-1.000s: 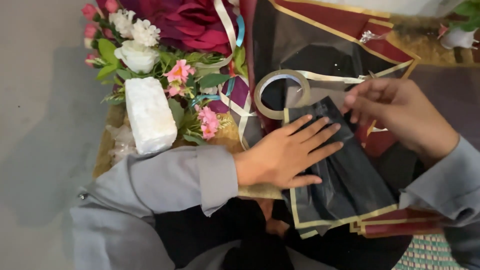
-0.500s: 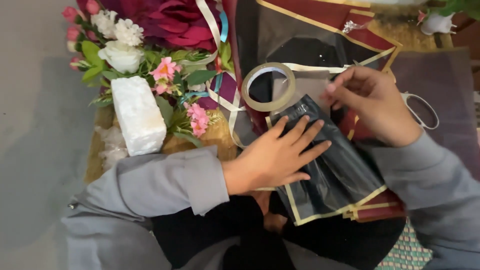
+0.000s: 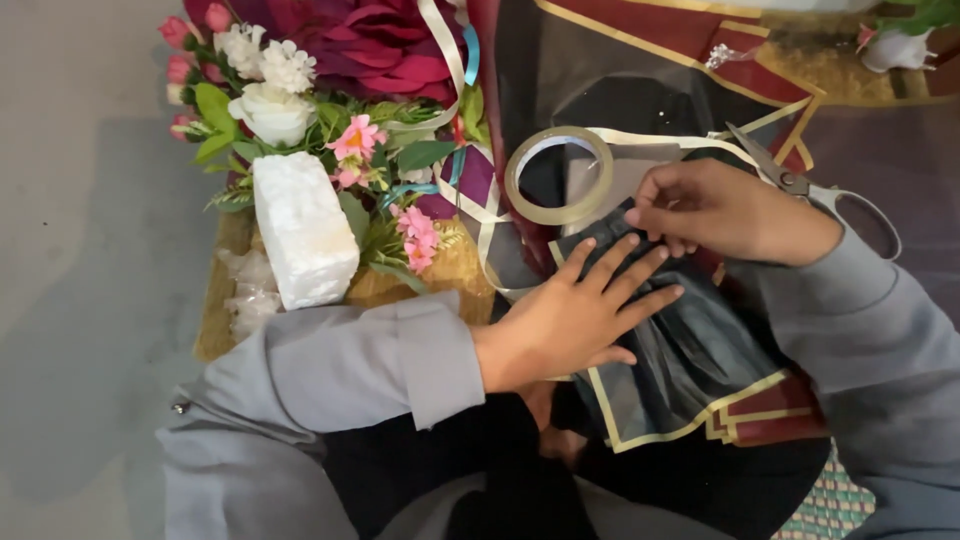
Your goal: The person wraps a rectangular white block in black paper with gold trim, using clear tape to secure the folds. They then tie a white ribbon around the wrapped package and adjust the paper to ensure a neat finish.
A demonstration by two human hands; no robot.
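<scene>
Two hands work on a dark wrapping sheet [image 3: 690, 350] with gold edges, near the person's lap.

From the head view, the left hand [image 3: 570, 320] lies flat on the sheet with its fingers spread wide and holds nothing, only pressing the sheet down. The right hand [image 3: 725, 210] is at the far edge of the same sheet, fingers bent together and pinching the folded edge, just beside the left fingertips. A pair of scissors [image 3: 800, 185] lies just behind the right hand, touching or nearly touching it; I cannot tell which. A roll of tape [image 3: 558, 175] rests a little farther, to the left of the right hand. Far left are a white foam block [image 3: 303, 230] and a bunch of flowers [image 3: 330, 80] with ribbons.
</scene>
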